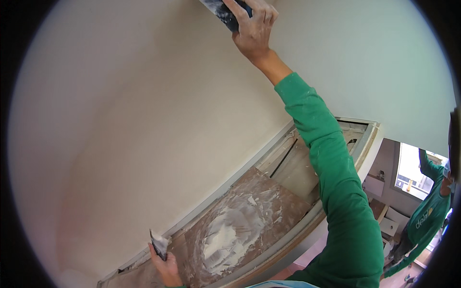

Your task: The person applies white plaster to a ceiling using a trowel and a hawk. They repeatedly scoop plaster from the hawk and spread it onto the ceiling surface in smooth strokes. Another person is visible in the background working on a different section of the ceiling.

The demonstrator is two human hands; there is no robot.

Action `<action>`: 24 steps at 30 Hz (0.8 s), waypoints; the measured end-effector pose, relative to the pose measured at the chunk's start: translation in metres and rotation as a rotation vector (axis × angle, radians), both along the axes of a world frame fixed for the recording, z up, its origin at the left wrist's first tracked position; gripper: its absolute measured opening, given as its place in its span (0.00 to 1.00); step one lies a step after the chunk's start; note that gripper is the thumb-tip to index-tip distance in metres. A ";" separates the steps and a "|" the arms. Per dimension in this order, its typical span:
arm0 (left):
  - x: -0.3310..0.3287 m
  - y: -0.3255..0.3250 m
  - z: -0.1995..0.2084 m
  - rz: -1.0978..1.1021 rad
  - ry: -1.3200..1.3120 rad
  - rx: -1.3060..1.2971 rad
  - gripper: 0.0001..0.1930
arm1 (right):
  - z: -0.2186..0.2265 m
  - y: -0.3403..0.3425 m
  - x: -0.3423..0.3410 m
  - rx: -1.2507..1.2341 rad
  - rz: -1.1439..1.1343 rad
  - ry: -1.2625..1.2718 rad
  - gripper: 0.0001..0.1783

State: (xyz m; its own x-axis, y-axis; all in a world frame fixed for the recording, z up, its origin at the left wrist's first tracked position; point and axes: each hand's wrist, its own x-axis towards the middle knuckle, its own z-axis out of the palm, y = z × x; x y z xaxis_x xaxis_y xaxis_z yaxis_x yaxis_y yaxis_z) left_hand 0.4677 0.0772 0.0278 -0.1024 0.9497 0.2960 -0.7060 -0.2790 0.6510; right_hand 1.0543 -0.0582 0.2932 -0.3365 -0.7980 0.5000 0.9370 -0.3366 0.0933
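The right hand (254, 31), upstretched, grasps one broad putty knife (222, 14) before a pale wall (144, 134); the lowered left hand (166, 270) grips a second putty knife (159, 246) near white plaster (228, 246) on one brown board (294, 207).

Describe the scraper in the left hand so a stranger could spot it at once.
Find the brown board smeared with white paste, low in the picture. At its left, the left hand holds the scraper, white paste on its blade. The dark tool in the right hand, by contrast, is cut by the picture's top edge.
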 end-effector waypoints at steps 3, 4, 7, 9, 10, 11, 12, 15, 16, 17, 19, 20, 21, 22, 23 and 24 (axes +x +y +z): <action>-0.011 0.005 0.001 -0.050 -0.020 0.048 0.11 | 0.018 0.011 0.007 0.015 -0.060 -0.002 0.30; -0.008 0.005 0.003 -0.005 -0.038 0.061 0.11 | 0.023 0.016 0.008 0.033 -0.087 0.002 0.30; 0.010 -0.013 0.014 0.008 -0.039 0.060 0.11 | 0.029 0.033 0.014 0.025 -0.087 -0.011 0.30; 0.012 -0.017 0.018 -0.010 -0.029 0.065 0.11 | 0.028 0.048 0.022 0.002 -0.087 0.000 0.30; 0.010 -0.015 0.018 -0.016 -0.032 0.070 0.11 | 0.027 0.055 0.026 -0.011 -0.088 0.006 0.30; 0.007 -0.015 0.018 -0.016 -0.035 0.073 0.10 | 0.025 0.066 0.028 -0.030 -0.090 0.022 0.29; 0.005 -0.014 0.017 0.011 -0.036 0.058 0.10 | 0.024 0.077 0.029 -0.050 -0.093 0.038 0.29; 0.000 -0.009 0.016 0.019 -0.036 0.065 0.10 | 0.021 0.108 0.037 -0.091 -0.084 0.058 0.36; -0.007 -0.005 0.014 -0.026 -0.032 0.103 0.11 | 0.020 0.116 0.042 -0.100 -0.080 0.061 0.40; -0.009 -0.005 0.014 -0.069 -0.028 0.138 0.11 | 0.019 0.122 0.043 -0.113 -0.078 0.060 0.40; -0.009 -0.005 0.013 -0.026 -0.058 0.123 0.11 | 0.015 0.135 0.044 -0.140 -0.073 0.058 0.41; -0.007 -0.006 0.014 -0.006 -0.074 0.115 0.11 | 0.012 0.141 0.045 -0.169 -0.063 0.062 0.41; -0.007 -0.006 0.014 -0.013 -0.074 0.119 0.12 | 0.008 0.147 0.046 -0.197 -0.053 0.067 0.41; -0.007 -0.007 0.015 -0.020 -0.074 0.123 0.12 | 0.004 0.153 0.046 -0.226 -0.044 0.072 0.41; -0.007 -0.008 0.015 -0.029 -0.074 0.127 0.12 | -0.001 0.158 0.047 -0.255 -0.032 0.079 0.42; -0.007 -0.010 0.016 -0.041 -0.067 0.125 0.12 | -0.007 0.163 0.047 -0.284 -0.021 0.087 0.42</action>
